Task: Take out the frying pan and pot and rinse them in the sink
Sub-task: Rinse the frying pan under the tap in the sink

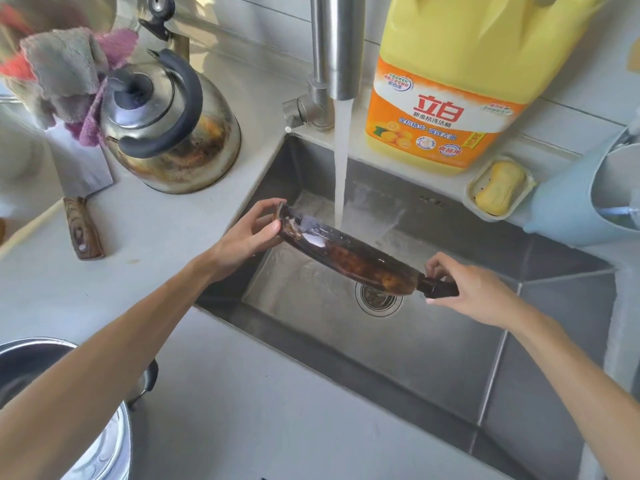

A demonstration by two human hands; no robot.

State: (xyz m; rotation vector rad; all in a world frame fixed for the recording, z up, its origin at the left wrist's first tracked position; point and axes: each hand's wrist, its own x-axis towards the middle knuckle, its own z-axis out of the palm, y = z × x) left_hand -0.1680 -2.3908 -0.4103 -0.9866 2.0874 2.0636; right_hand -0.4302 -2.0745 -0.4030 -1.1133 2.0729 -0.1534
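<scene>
Grey tabletop [242,410] surrounded a steel sink [433,358], and nearest the camera, at lower left, a steel pot [41,358] stood on it, not yet rinsed by the look of its position. Over the basin, above the drain [378,298], the frying pan [346,254] was held tipped nearly on edge, its scorched underside toward the camera. The left hand [246,233] was curled on the far rim, fingers closed against it; the right hand [474,292] was closed around the dark handle [440,287]. Water from the faucet [337,46] fell just behind the pan's upper edge. In my judgement, the inner face should be turned into the stream and rotated slowly, with both grips kept firm, since a wet rim could slip. Further back stood a stained kettle [173,133], a cleaver [83,188], a yellow detergent bottle [450,81] and a soap dish [498,188].
</scene>
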